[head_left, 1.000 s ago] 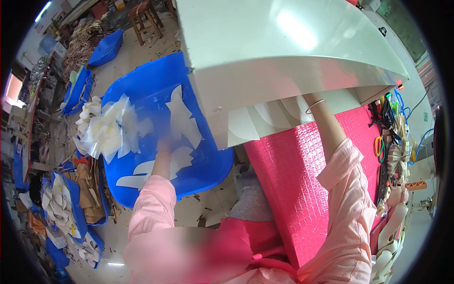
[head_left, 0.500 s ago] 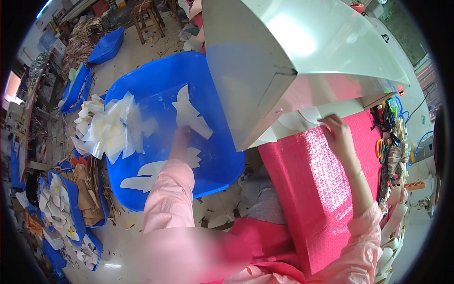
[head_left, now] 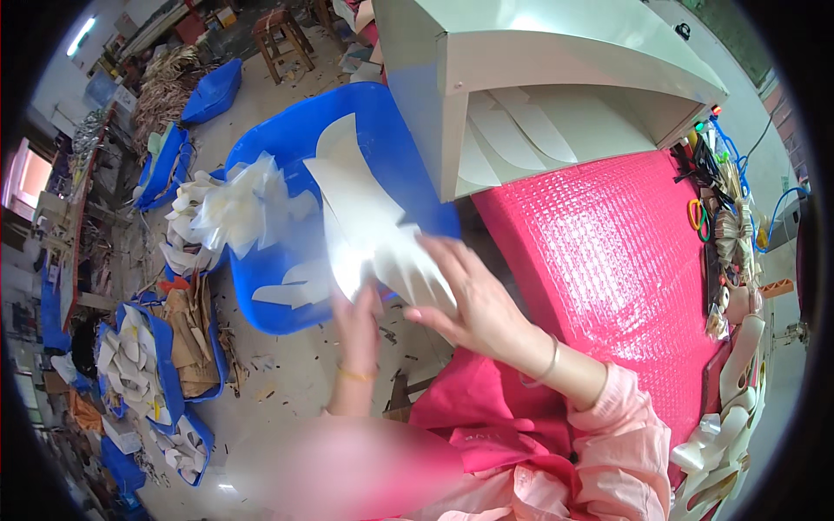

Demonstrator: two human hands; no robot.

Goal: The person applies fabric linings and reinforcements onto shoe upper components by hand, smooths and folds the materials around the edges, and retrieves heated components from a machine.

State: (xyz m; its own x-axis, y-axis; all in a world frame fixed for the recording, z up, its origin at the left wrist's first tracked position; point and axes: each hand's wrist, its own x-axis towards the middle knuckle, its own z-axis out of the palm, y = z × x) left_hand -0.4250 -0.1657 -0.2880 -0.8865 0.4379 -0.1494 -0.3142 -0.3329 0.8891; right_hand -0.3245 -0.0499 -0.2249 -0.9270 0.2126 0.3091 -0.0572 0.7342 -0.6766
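Note:
My left hand (head_left: 358,319) pinches the lower end of some glossy white cut-out pieces (head_left: 354,204), long and curved, which reach up over the blue tub. Their number is hard to tell where they overlap. At their notched right side, my right hand (head_left: 476,300) has its thumb and fingers around the lower part. Below and behind them stands the large blue tub (head_left: 248,300), where more flat white pieces (head_left: 295,286) and a bundle of translucent bags with pale pieces (head_left: 248,204) lie.
A cream metal hood (head_left: 556,56) covers several white pieces (head_left: 508,130) at the far right. Pink bubble-textured sheeting (head_left: 599,260) spreads before it. Cords and tools (head_left: 717,226) line the right edge. Blue bins (head_left: 165,347) with scraps stand left; a wooden stool (head_left: 282,39) is farther back.
White pieces have come up out of the tub in my left hand, toward me. My right hand has left the hood and moved left onto them. The view has shifted.

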